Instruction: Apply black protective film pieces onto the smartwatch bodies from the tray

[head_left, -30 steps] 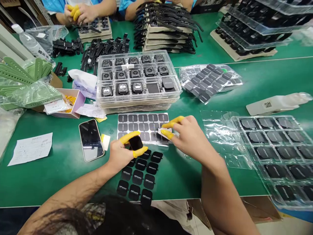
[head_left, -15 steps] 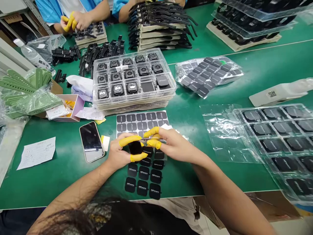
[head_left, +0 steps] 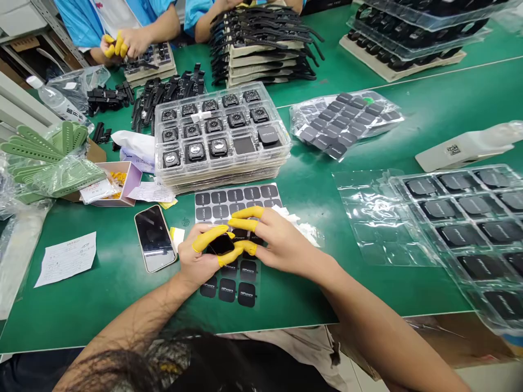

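Observation:
My left hand (head_left: 204, 253), with yellow finger cots, grips a small black smartwatch body (head_left: 221, 245) without straps, its glossy screen facing up. Close to its right side is my right hand (head_left: 261, 234), also in yellow finger cots. Its fingers and thumb are apart, with the tips at the watch's edge; nothing is visibly held between them, and actual contact is unclear. Beneath both hands lies a clear sheet of black square stickers (head_left: 227, 289) printed "HiFuture". Behind it is a white-backed sticker sheet (head_left: 236, 195), partly hidden by the fingers.
A stacked clear tray (head_left: 223, 163) of watch bodies stands behind. A phone (head_left: 155, 239) and paper note (head_left: 67, 258) lie left; green straps (head_left: 53, 169) sit farther left. At right are a tray with black squares (head_left: 469, 209) and a white scanner-like device (head_left: 466, 149). A co-worker's hands (head_left: 126, 43) work opposite.
My right hand's pinch beside the watch has spread, and its fingers have moved left toward the watch. The black sticker sheet has shifted slightly up and left. The view has moved a little.

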`<state>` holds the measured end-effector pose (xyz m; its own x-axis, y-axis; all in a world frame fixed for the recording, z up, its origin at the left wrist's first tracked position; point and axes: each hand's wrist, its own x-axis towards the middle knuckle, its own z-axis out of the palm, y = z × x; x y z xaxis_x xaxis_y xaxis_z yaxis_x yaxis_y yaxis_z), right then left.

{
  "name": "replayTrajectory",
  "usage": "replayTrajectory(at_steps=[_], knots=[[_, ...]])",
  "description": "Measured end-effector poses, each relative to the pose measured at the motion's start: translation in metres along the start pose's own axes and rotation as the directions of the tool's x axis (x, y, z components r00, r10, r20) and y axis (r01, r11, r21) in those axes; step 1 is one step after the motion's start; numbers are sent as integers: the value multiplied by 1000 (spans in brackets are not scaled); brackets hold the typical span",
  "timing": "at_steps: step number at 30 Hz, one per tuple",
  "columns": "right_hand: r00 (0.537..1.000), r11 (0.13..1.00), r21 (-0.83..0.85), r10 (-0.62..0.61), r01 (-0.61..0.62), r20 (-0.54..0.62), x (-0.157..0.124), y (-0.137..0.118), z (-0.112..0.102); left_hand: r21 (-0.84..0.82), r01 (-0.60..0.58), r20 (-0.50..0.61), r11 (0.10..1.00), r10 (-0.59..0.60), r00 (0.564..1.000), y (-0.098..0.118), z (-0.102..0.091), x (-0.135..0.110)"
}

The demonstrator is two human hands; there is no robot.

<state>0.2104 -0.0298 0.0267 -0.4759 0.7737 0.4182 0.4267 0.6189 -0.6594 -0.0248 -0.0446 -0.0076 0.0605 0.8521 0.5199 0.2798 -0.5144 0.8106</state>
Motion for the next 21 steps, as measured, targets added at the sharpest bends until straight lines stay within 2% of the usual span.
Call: replayTrajectory(at_steps=[2,4,6,10,14,17,21], knots=[[997,992,95,76,-77,12,-1,4,-3,-57,52,-53,997,-55,997,1,1,0],[985,969,194,165,-154,-45,-2,8,-5,-115,114,-74,987,-123,990,0,1,1],[956,914,326,282,-241,-83,-2,12,-4,-143,168,-34,975,-175,984,-3,0,3],[877,735,548,481,-400,-5,-1,14,0,-81,246,78,966,-240,968,-7,-3,7],[846,669,600,532,-439,26,1,13,-5,-55,244,158,968,-233,959,-7,-5,8],[848,669,616,531,-416,-4,2,14,-11,-158,246,188,956,-215,958,-7,-5,9],[838,711,564,543,-420,-60,2,17,-7,-315,315,230,895,-250,941,-7,-5,12]])
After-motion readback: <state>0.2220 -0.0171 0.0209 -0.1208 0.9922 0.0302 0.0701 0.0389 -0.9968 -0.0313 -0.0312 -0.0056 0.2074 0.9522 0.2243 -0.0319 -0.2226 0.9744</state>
